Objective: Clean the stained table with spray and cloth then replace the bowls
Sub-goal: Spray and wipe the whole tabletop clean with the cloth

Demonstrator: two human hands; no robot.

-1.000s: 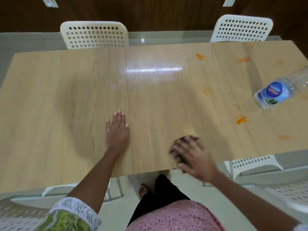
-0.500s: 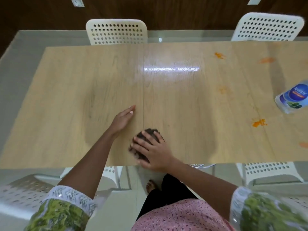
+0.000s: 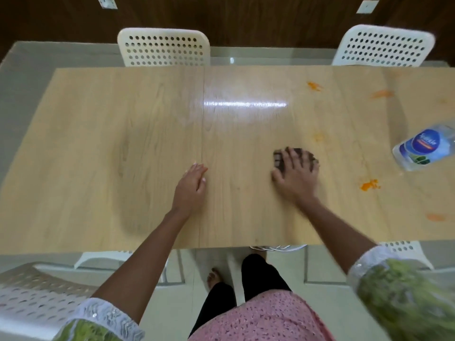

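Note:
A dark cloth [image 3: 279,158] lies flat on the light wooden table [image 3: 123,148], right of centre. My right hand [image 3: 296,175] presses down on it with spread fingers. My left hand [image 3: 193,184] rests flat on the table near the centre seam, holding nothing. Orange stains mark the right half: one near the far edge [image 3: 314,86], a smear [image 3: 381,94], a faint one [image 3: 318,137], a bright one [image 3: 369,185] and one near the front edge [image 3: 435,217]. A clear bottle with a blue label [image 3: 427,148] lies at the right edge. No bowls are in view.
Two white perforated chairs [image 3: 163,46] [image 3: 382,45] stand at the far side. More white chairs sit at the near side, one at the lower left [image 3: 37,291]. My legs and a bare foot [image 3: 215,276] are below the front edge.
My right hand slid the cloth left along the front edge, then right and farther onto the table. My left hand stayed flat near the seam. The view shifted.

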